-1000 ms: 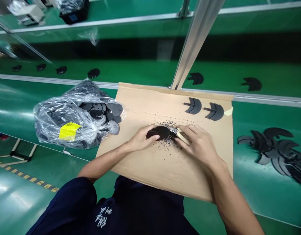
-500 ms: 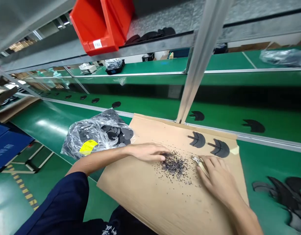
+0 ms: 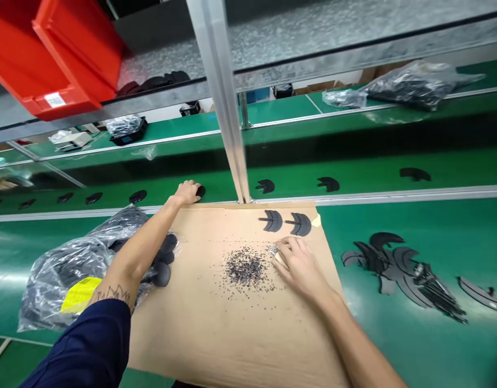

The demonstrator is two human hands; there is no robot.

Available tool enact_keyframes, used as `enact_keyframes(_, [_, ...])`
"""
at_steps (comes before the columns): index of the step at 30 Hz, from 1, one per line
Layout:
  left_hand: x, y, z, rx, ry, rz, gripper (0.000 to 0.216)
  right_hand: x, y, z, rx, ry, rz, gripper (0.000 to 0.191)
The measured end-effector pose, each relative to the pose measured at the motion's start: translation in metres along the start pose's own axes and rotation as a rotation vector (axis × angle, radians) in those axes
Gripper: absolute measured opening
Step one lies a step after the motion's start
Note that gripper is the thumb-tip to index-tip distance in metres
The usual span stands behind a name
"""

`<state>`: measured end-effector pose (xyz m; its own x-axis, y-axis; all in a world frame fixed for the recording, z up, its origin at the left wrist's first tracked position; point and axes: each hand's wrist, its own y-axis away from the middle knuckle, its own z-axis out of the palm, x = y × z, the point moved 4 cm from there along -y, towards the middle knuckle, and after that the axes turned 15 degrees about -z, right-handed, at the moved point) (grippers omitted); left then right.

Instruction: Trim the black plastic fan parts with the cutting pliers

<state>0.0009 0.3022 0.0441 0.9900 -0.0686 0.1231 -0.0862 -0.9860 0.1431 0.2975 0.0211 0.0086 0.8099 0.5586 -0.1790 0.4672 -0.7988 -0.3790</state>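
My left hand is stretched out over the green belt, its fingers closed on a small black rounded plastic part. My right hand rests on the cardboard sheet, wrapped around a pair of nippers whose metal jaws point left. Beside the jaws lies a heap of tiny black trimmings. Above my right hand, near the sheet's far edge, are two dark crescent-shaped parts with stems.
A clear plastic bag of black parts lies at left. More black parts are piled at right. Spaced parts sit along the belt. A metal post stands centrally, and a red bin is on the upper shelf.
My left hand has moved from beside the trimmings, forward to the belt. My right hand still holds the nippers near the heap. The view has swung to the right.
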Motion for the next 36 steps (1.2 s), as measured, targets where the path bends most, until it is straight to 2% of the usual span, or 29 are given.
enact_keyframes(3, [0.039,-0.016,0.008,-0.038,0.135,0.121,0.037,0.000,0.001,0.000,-0.009,0.002,0.014,0.019])
enact_keyframes(6, [0.095,-0.034,0.027,-0.123,0.296,0.252,0.030,0.001,0.002,0.003,-0.011,-0.010,0.043,0.019])
enact_keyframes(9, [0.146,-0.047,0.048,-0.192,0.429,0.319,0.032,0.003,0.002,0.005,-0.017,-0.018,0.056,0.021])
enact_keyframes(11, [0.167,-0.052,0.059,-0.214,0.487,0.324,0.028,0.003,0.003,0.006,-0.015,-0.015,0.057,0.023])
enact_keyframes(13, [0.174,-0.053,0.064,-0.214,0.530,0.311,0.021,0.004,0.003,0.007,-0.015,-0.010,0.054,0.025])
enact_keyframes(16, [0.155,-0.049,0.055,-0.161,0.589,0.264,0.016,0.004,0.002,0.010,-0.014,-0.002,0.043,0.026])
enact_keyframes(18, [0.123,-0.042,0.039,-0.093,0.615,0.204,0.015,0.005,0.002,0.010,0.001,0.002,0.027,0.027])
enact_keyframes(20, [0.082,-0.027,0.019,-0.019,0.627,0.128,0.015,0.006,0.001,0.008,0.041,0.007,0.003,0.029])
enact_keyframes(23, [0.019,0.015,-0.006,0.056,0.647,0.037,0.014,0.004,-0.004,0.001,0.156,0.018,-0.043,0.029])
enact_keyframes(26, [-0.020,0.080,-0.006,0.031,0.685,0.026,0.012,-0.009,-0.016,-0.006,0.283,-0.003,-0.094,0.034])
enact_keyframes(29, [-0.023,0.154,0.021,-0.088,0.720,0.063,0.014,-0.042,-0.036,-0.005,0.259,-0.141,-0.205,0.052])
enact_keyframes(32, [-0.005,0.215,0.053,-0.299,0.762,0.194,0.024,-0.080,-0.054,0.005,0.097,-0.351,-0.328,0.056])
enact_keyframes(34, [0.001,0.237,0.062,-0.371,0.749,0.261,0.028,-0.097,-0.061,0.013,0.011,-0.522,-0.356,0.045])
enact_keyframes(36, [-0.006,0.240,0.060,-0.382,0.738,0.280,0.030,-0.102,-0.065,0.020,0.000,-0.671,-0.295,0.035])
